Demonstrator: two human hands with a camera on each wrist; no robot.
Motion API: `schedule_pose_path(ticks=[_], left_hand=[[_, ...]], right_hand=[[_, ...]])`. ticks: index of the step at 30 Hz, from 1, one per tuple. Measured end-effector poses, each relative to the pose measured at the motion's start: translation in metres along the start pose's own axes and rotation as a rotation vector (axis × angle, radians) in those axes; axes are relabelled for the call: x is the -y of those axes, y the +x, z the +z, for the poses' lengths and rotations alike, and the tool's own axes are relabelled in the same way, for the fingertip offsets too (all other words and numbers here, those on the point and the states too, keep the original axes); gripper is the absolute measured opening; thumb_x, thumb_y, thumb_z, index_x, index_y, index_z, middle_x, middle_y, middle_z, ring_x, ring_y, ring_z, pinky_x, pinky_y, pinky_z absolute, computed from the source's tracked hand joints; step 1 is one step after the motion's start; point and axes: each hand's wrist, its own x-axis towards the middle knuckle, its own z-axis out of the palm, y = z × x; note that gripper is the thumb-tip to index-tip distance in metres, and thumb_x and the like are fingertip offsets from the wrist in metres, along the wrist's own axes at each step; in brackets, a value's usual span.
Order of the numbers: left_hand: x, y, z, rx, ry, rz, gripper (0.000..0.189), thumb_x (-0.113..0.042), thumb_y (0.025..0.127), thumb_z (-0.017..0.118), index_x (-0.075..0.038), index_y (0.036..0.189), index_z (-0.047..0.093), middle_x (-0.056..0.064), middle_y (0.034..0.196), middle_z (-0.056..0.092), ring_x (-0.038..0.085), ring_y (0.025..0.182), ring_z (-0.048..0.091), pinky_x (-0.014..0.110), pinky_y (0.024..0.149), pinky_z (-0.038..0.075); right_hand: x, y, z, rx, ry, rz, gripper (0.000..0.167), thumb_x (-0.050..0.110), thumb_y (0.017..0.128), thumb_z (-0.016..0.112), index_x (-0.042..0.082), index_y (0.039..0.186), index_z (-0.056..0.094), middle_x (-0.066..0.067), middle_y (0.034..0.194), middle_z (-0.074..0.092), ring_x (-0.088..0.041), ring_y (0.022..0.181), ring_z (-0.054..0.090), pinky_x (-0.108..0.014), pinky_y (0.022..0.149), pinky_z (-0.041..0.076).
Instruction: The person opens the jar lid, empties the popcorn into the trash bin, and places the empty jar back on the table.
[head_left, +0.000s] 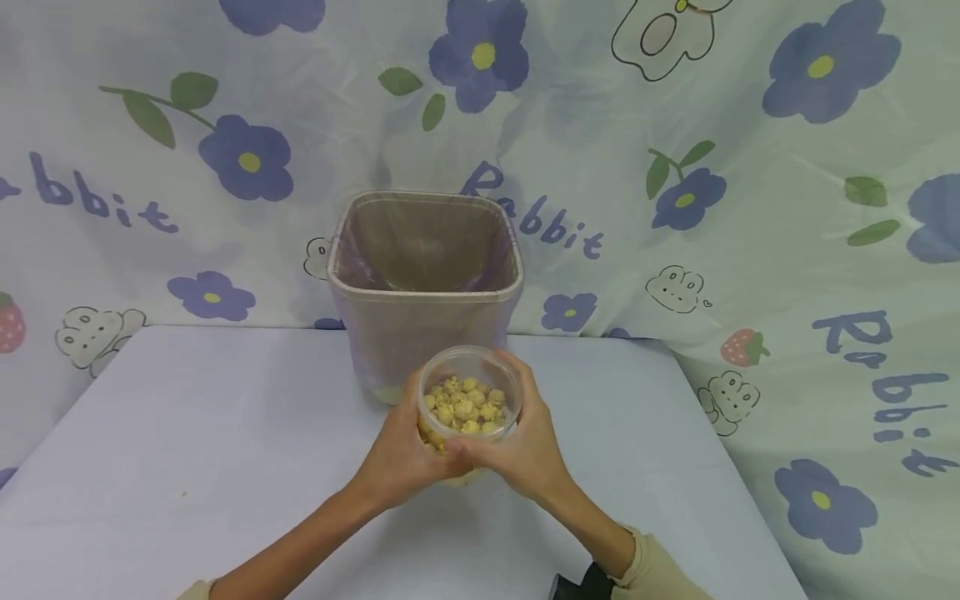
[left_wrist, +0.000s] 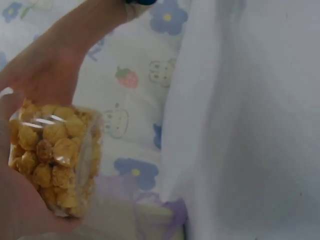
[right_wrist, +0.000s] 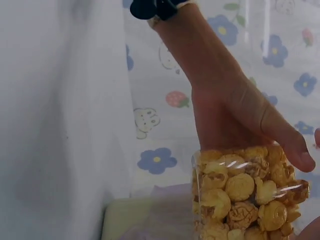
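Observation:
Both hands grip a clear plastic tub (head_left: 471,360) of golden popcorn (head_left: 467,407). The left hand (head_left: 399,454) wraps its left side, while the right hand (head_left: 528,450) curls round the right side. Their thumbs meet at the near side of the rim. No lid shows on the tub, and the popcorn sits below its rim. Through the wall, round caramel-coloured popcorn pieces (left_wrist: 62,150) show in the left wrist view. Just behind the tub stands a beige bin (head_left: 427,329) with a thin liner inside, its lower front partly hidden by tub and hands.
A white-covered table (head_left: 247,433) lies under the hands. Behind and to the right hangs a floral cloth (head_left: 600,108) printed with rabbits. A small crumb (head_left: 183,494) lies on the left of the table. A black object (head_left: 585,585) sits by the right sleeve.

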Motion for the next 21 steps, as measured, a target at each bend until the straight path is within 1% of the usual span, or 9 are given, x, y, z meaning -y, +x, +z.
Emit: schedule_pose_path(ticks=[1,3,6,9,11,14,17,21], left_hand=[[-0.001,0.000,0.000,-0.003,0.020,0.007,0.103,-0.031,0.073,0.090,-0.015,0.153,0.027,0.009,0.144,0.047,0.027,0.126,0.049,0.053,0.099,0.044],[-0.003,0.000,-0.001,0.000,0.056,0.013,0.102,-0.032,0.072,0.090,-0.016,0.152,0.029,0.008,0.142,0.049,0.026,0.125,0.051,0.054,0.099,0.043],[-0.005,0.002,-0.005,0.027,0.075,0.008,0.100,-0.031,0.071,0.089,-0.016,0.151,0.030,0.007,0.140,0.050,0.025,0.123,0.052,0.055,0.099,0.043],[-0.007,0.004,-0.009,0.070,0.049,0.008,0.098,-0.029,0.072,0.089,-0.016,0.150,0.031,0.006,0.139,0.051,0.024,0.122,0.052,0.055,0.099,0.043],[-0.007,0.006,-0.011,0.098,0.033,0.005,0.098,-0.030,0.073,0.089,-0.018,0.150,0.031,0.004,0.138,0.051,0.023,0.121,0.052,0.055,0.099,0.042],[-0.007,0.007,-0.015,0.138,0.017,-0.004,0.100,-0.031,0.071,0.091,-0.021,0.150,0.031,0.000,0.136,0.052,0.021,0.121,0.052,0.054,0.100,0.042],[-0.007,0.008,-0.018,0.172,0.018,-0.009,0.102,-0.030,0.067,0.093,-0.020,0.149,0.033,0.000,0.135,0.053,0.021,0.120,0.052,0.054,0.100,0.042],[-0.007,0.010,-0.020,0.218,0.004,0.005,0.105,-0.026,0.064,0.094,-0.015,0.148,0.033,0.003,0.135,0.051,0.024,0.121,0.051,0.054,0.099,0.042]], right_hand=[[0.000,0.001,0.000,-0.001,0.007,-0.009,0.106,0.048,0.070,0.089,0.013,0.152,0.033,-0.005,0.143,0.050,-0.026,0.125,0.048,-0.052,0.099,0.044],[-0.001,0.002,-0.001,0.005,0.010,-0.034,0.105,0.052,0.069,0.088,0.013,0.150,0.036,-0.005,0.141,0.051,-0.026,0.125,0.049,-0.051,0.099,0.044],[-0.004,0.005,-0.003,0.023,0.008,-0.076,0.104,0.060,0.068,0.086,0.012,0.147,0.039,-0.006,0.139,0.053,-0.028,0.124,0.049,-0.049,0.100,0.044],[-0.005,0.008,-0.004,0.050,0.022,-0.114,0.103,0.062,0.068,0.085,0.011,0.145,0.041,-0.008,0.137,0.054,-0.029,0.122,0.050,-0.045,0.100,0.044],[-0.006,0.010,-0.005,0.076,0.049,-0.137,0.101,0.060,0.069,0.085,0.008,0.144,0.042,-0.010,0.135,0.054,-0.031,0.121,0.050,-0.043,0.101,0.044],[-0.008,0.012,-0.007,0.122,0.088,-0.155,0.100,0.060,0.069,0.085,0.006,0.143,0.043,-0.013,0.133,0.055,-0.033,0.119,0.051,-0.041,0.100,0.044],[-0.012,0.012,-0.009,0.163,0.121,-0.158,0.100,0.059,0.071,0.084,0.005,0.143,0.043,-0.015,0.133,0.055,-0.034,0.119,0.051,-0.039,0.101,0.044],[-0.014,0.010,-0.014,0.203,0.147,-0.144,0.103,0.058,0.072,0.084,0.004,0.147,0.038,-0.015,0.138,0.051,-0.035,0.122,0.048,-0.038,0.103,0.042]])
